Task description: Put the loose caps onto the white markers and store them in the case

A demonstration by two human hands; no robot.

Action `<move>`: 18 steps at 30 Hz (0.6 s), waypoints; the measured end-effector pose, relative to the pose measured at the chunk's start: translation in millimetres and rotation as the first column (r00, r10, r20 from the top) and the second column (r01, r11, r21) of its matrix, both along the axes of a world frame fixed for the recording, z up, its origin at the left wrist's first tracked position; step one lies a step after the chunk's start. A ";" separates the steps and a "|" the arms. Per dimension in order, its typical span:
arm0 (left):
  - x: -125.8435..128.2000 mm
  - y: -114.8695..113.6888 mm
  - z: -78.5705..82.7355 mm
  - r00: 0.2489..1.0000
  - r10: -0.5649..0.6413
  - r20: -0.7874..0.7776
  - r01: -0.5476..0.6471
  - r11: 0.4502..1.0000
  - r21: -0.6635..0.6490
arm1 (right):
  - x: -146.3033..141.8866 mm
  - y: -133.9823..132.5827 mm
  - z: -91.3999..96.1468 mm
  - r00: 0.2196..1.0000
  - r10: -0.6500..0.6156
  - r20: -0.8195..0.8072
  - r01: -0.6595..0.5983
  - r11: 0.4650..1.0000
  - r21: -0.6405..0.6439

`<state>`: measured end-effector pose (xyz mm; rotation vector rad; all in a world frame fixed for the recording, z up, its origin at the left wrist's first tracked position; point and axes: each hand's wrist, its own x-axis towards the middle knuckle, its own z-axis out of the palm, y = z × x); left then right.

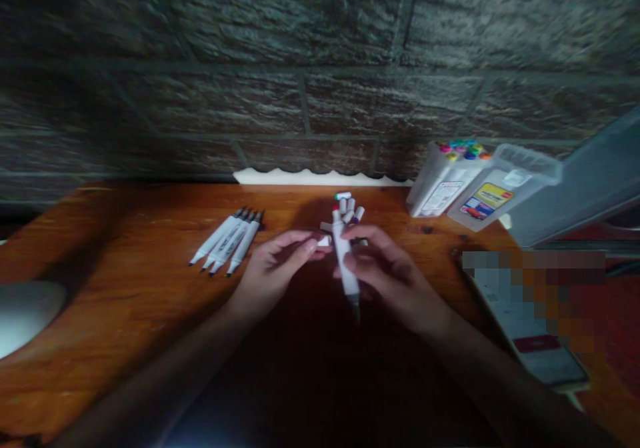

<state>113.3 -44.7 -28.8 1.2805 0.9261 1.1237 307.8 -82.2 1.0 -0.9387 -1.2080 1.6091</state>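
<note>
Both hands at long white plastic marker (344, 261), nib twd body.
R hand (390, 275) wraps barrel, firm & steady; L hand (277, 268) in narrow pinch on small white cap (324, 241). 4 loose white markers (226, 241) lie well left on orange-brown wood tabletop (125, 235), plenty of room; white marker case w/ colored caps (445, 181) back right.

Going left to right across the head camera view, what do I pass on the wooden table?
White rounded object → four white markers → left hand → white marker → right hand → white marker case with coloured caps → clear plastic case
</note>
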 end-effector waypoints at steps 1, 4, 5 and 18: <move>-1.1 1.4 -0.6 0.999 -0.015 0.028 0.015 1.000 -0.011 | 4.7 -0.6 3.9 0.999 -0.018 -0.033 0.018 1.000 0.007; -4.9 4.8 0.7 0.994 -0.046 0.101 0.047 0.999 -0.009 | 16.1 -0.4 11.0 0.987 -0.038 -0.155 0.043 0.999 0.029; -5.9 5.3 2.0 0.992 -0.068 0.110 0.072 0.997 -0.028 | 18.1 0.2 11.8 0.984 -0.029 -0.177 0.037 0.999 0.039; -7.3 -3.5 7.5 0.928 -0.306 0.212 0.344 0.923 -0.171 | 7.9 11.8 2.1 0.910 -0.405 0.089 0.399 0.914 0.072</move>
